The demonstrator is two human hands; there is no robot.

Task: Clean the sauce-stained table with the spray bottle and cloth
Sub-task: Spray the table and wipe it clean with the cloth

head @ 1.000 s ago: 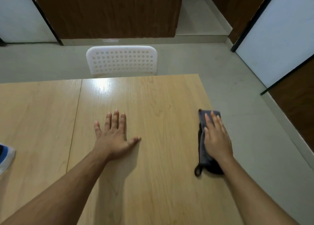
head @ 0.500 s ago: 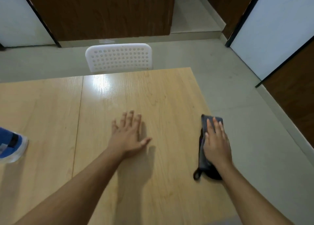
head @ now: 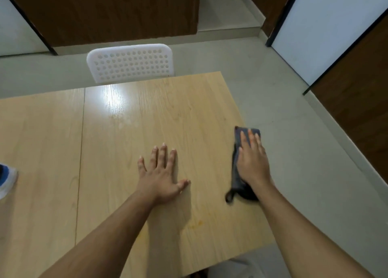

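Note:
A light wooden table fills the lower view. My left hand lies flat on its middle with the fingers spread. A folded dark grey cloth lies at the table's right edge, and my right hand presses flat on top of it, fingers straight. A faint orange sauce smear marks the wood near the front, between my two forearms. At the far left edge, a blue and white object is cut off by the frame; I cannot tell if it is the spray bottle.
A white perforated chair back stands against the table's far side. The table's right edge drops to grey floor. Dark wooden doors and white wall panels line the back and right.
My left hand has slid to the right along the table. My right hand and the cloth stay at the right edge. The camera has tilted down, bringing the front edge and the smear into view.

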